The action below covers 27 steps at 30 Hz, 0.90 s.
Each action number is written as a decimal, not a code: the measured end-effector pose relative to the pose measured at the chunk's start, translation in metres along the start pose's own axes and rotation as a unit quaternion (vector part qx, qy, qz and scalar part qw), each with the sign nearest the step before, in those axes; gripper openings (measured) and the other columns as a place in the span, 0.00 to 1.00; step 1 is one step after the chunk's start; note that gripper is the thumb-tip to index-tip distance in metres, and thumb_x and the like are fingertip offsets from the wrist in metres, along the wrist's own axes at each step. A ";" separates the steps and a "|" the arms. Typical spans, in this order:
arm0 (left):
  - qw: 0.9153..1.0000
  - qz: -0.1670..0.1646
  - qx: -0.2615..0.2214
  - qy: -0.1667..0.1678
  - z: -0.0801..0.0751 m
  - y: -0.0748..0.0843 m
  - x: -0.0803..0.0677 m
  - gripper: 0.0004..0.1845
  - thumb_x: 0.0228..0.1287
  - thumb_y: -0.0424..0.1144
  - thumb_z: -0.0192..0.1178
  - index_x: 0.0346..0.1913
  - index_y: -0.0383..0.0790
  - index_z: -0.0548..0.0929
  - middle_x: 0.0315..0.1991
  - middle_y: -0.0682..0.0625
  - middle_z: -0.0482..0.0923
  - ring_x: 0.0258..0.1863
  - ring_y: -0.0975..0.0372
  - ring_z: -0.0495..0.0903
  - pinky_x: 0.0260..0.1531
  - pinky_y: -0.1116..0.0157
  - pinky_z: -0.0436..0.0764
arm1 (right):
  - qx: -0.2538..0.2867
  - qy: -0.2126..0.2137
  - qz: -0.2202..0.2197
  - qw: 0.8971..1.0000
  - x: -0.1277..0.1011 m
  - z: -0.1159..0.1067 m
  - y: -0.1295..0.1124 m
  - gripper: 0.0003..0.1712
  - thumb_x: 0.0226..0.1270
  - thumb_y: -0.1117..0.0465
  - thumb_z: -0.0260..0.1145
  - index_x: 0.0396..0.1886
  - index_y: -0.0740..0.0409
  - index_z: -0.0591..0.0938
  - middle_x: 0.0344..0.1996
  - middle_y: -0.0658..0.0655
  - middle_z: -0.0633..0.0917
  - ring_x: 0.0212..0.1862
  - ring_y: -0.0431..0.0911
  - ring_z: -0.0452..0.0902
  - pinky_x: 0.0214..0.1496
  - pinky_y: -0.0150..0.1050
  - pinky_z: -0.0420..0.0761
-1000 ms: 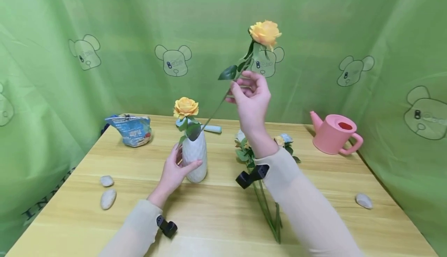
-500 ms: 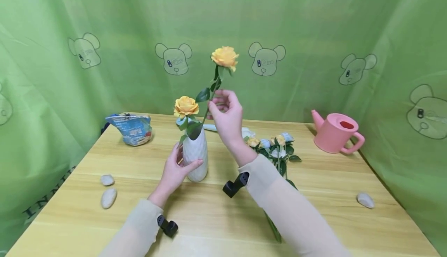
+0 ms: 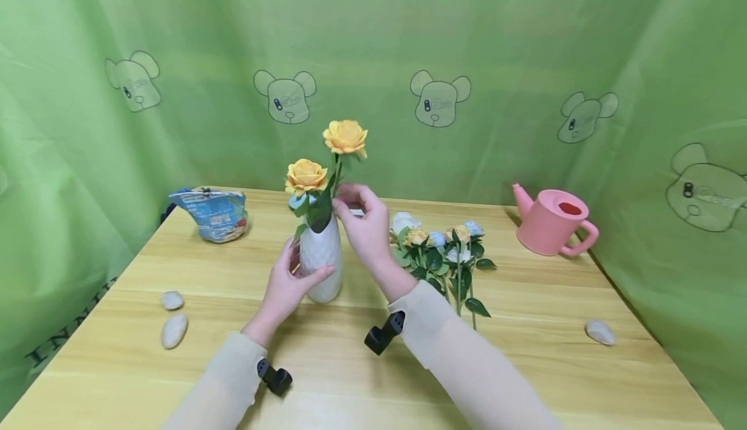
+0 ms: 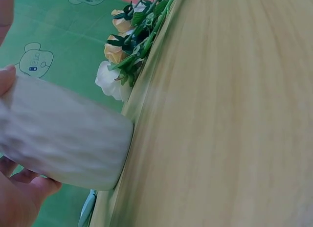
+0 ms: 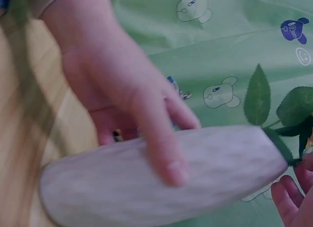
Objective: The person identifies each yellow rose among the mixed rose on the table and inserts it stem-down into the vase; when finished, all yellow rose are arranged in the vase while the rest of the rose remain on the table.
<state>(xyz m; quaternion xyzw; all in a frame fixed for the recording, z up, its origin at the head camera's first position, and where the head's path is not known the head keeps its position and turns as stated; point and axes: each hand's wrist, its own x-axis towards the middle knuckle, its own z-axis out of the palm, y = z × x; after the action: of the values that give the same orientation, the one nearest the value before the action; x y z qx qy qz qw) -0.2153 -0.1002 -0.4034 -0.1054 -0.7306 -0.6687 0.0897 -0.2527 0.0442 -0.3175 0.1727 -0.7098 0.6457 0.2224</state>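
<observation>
The left hand [image 3: 290, 281] grips the vase [image 3: 320, 262] on the counter [image 3: 525, 326] while the right hand [image 3: 364, 222], pinching the rose [image 3: 345, 137] stem, has lowered it into the vase's mouth beside the first bloom [image 3: 306, 176], with loose flowers [image 3: 443, 248] right of the vase, the watering can [image 3: 551, 222] farther right and a bag [image 3: 213, 213] to its left.

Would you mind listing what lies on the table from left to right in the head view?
Two grey stones → blue packet → white vase, gripped by the left hand → loose bunch of flowers → pink watering can → lone grey stone.
</observation>
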 end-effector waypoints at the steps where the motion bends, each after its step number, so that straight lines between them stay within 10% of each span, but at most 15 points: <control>1: 1.000 -0.002 -0.001 0.001 0.000 0.000 0.000 0.42 0.51 0.35 0.70 0.68 0.41 0.60 0.62 0.40 0.66 0.60 0.51 0.66 0.60 0.55 0.67 | -0.005 -0.007 0.004 1.000 -0.003 -0.002 0.002 0.09 0.57 0.71 0.65 0.39 0.67 0.81 0.35 0.62 0.84 0.37 0.49 0.79 0.40 0.35 0.82; 17: 1.000 -0.001 0.000 -0.002 -0.003 -0.030 0.009 0.44 0.49 0.44 0.72 0.68 0.49 0.60 0.63 0.45 0.66 0.61 0.54 0.65 0.61 0.56 0.66 | 0.009 -0.039 0.139 0.990 -0.044 -0.066 0.039 0.12 0.58 0.70 0.66 0.43 0.68 0.80 0.34 0.62 0.82 0.33 0.46 0.80 0.34 0.41 0.84; 27: 1.000 -0.019 -0.005 -0.006 -0.004 -0.019 0.005 0.45 0.49 0.41 0.72 0.69 0.46 0.59 0.63 0.43 0.65 0.61 0.54 0.65 0.61 0.57 0.65 | -0.003 -0.015 0.175 0.985 -0.056 -0.129 0.052 0.15 0.60 0.68 0.66 0.46 0.70 0.78 0.37 0.70 0.81 0.32 0.48 0.81 0.33 0.44 0.84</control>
<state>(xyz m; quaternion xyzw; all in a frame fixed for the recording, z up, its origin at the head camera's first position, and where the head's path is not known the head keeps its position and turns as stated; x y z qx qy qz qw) -0.2256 -0.1055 -0.4198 -0.0962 -0.7300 -0.6728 0.0719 -0.2213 0.1756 -0.3829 0.0551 -0.7344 0.6696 0.0963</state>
